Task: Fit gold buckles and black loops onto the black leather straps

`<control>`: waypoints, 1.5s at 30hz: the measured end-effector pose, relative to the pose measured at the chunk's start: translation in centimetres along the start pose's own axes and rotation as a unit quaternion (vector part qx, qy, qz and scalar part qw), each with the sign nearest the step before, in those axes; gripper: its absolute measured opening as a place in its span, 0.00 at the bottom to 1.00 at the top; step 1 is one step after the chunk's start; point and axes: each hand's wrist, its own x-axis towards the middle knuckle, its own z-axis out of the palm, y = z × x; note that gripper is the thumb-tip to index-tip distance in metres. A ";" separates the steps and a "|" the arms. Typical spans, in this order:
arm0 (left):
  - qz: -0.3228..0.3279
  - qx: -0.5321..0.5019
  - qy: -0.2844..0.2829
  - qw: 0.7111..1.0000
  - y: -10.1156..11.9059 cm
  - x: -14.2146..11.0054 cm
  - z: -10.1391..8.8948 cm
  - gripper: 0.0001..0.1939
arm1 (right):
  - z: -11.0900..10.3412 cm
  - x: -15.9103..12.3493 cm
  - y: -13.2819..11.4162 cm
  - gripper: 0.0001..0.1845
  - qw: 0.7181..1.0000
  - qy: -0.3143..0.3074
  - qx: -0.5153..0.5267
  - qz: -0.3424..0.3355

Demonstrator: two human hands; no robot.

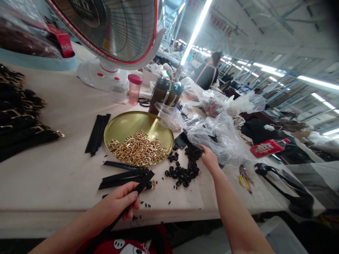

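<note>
My left hand [118, 206] is shut on a black strap [143, 183] near the front table edge, with the strap's end sticking up past my fingers. My right hand [209, 159] reaches across the table, its fingertips at a clear plastic bag [219, 139]. A loose heap of small black pieces [184, 167] lies just left of that hand. A round brass tray [156, 128] holds a pile of gold buckles [138, 150]. Several black straps [123, 175] lie in front of the tray, one with a gold buckle at its end.
Stacked black straps with gold buckles [19, 113] lie at the left, beside a bundle of black strips [97, 134]. Farther back stand a white fan [111, 31], a pink cup [134, 88] and flasks [161, 95]. Yellow-handled pliers [245, 179] lie right. A co-worker [206, 74] stands beyond.
</note>
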 end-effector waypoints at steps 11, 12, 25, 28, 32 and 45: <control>0.001 0.017 0.003 1.000 -1.4 0.5 0.2 0.24 | 3.5 0.4 -0.3 0.24 0.996 0.012 0.092 -0.009; 0.008 0.018 -0.001 1.000 -1.4 0.4 0.3 0.23 | 3.6 0.4 -0.7 0.24 0.995 0.012 0.096 -0.009; 0.017 0.031 -0.001 0.999 -1.2 -0.8 1.0 0.19 | 2.1 -2.3 -2.0 0.21 0.993 -0.024 0.116 -0.022; 0.017 0.030 0.001 0.999 -1.1 -0.9 1.0 0.20 | 2.0 -1.2 -3.0 0.19 0.997 -0.033 0.071 -0.030; 0.015 0.012 -0.001 1.000 -1.5 -0.7 0.7 0.20 | 2.5 0.8 -4.7 0.17 1.000 -0.027 0.004 -0.004; 0.005 0.004 -0.019 1.000 -1.3 -0.7 1.2 0.19 | 2.2 0.4 -5.3 0.07 0.995 -0.084 -0.048 -0.020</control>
